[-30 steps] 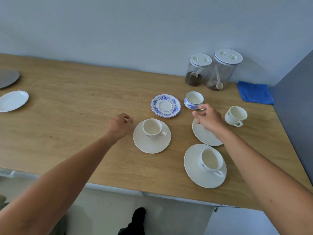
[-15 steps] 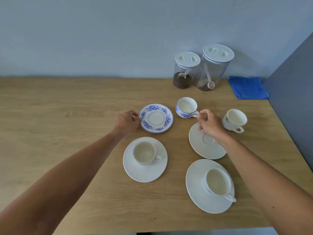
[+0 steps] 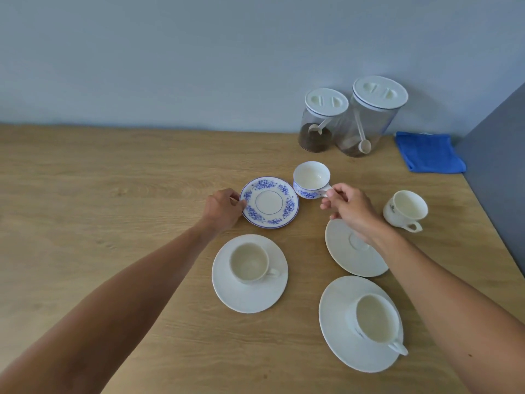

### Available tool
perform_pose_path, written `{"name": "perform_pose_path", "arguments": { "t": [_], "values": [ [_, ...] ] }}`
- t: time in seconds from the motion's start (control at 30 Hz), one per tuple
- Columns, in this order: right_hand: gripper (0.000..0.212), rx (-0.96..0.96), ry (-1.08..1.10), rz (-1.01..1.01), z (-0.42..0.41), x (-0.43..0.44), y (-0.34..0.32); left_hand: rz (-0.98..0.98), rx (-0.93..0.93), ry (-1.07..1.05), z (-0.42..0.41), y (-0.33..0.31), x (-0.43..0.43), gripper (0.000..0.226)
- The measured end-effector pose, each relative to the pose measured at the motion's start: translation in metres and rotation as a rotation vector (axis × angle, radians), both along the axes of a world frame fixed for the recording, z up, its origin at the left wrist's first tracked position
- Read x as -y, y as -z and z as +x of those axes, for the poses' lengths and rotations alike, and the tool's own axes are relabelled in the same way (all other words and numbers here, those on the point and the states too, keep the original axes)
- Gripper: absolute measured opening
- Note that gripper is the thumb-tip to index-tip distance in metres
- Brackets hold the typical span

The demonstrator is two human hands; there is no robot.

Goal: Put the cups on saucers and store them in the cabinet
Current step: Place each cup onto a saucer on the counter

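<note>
My left hand [image 3: 223, 209] grips the left rim of the blue-flowered saucer [image 3: 270, 202], which lies flat on the wooden table [image 3: 113, 209]. My right hand [image 3: 348, 207] pinches the handle of the blue-flowered cup [image 3: 311, 179], just right of that saucer. A bare white saucer [image 3: 352, 255] lies under my right wrist. One white cup [image 3: 248, 263] stands on a white saucer [image 3: 250, 297] in the middle. Another white cup [image 3: 373, 319] stands on a saucer [image 3: 338, 328] at the front right. A third white cup [image 3: 404, 209] stands alone on the table at the right.
Two clear jars with white lids [image 3: 321, 120] [image 3: 369, 115] stand against the back wall, scoops inside. A folded blue cloth [image 3: 429, 155] lies at the back right. A grey panel [image 3: 500, 177] borders the table on the right.
My left hand has closed on the flowered saucer's rim. My right hand has taken hold of the flowered cup's handle. The view has moved closer to the table.
</note>
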State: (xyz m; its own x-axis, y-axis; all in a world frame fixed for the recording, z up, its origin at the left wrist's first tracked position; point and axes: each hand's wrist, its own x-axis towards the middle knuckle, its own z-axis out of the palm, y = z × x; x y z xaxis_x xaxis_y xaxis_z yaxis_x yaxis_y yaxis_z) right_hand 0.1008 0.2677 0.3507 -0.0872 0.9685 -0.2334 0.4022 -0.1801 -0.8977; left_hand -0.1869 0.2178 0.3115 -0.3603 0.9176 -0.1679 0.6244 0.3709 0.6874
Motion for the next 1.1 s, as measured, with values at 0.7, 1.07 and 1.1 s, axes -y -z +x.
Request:
{"name": "perform_pose_path", "arguments": {
  "t": [0.7,1.07,1.1],
  "values": [
    [0.017,-0.075,-0.305,-0.082,-0.056,0.015,0.015,0.003,0.098,0.010,-0.001,-0.002,0.002,0.006],
    [0.009,0.023,-0.297,-0.098,-0.052,0.016,0.013,0.002,0.100,0.010,-0.002,0.000,0.002,0.008],
    [0.005,0.033,-0.297,-0.091,-0.051,0.016,0.012,-0.002,0.101,0.012,-0.002,0.000,0.002,0.008]
  ]
}}
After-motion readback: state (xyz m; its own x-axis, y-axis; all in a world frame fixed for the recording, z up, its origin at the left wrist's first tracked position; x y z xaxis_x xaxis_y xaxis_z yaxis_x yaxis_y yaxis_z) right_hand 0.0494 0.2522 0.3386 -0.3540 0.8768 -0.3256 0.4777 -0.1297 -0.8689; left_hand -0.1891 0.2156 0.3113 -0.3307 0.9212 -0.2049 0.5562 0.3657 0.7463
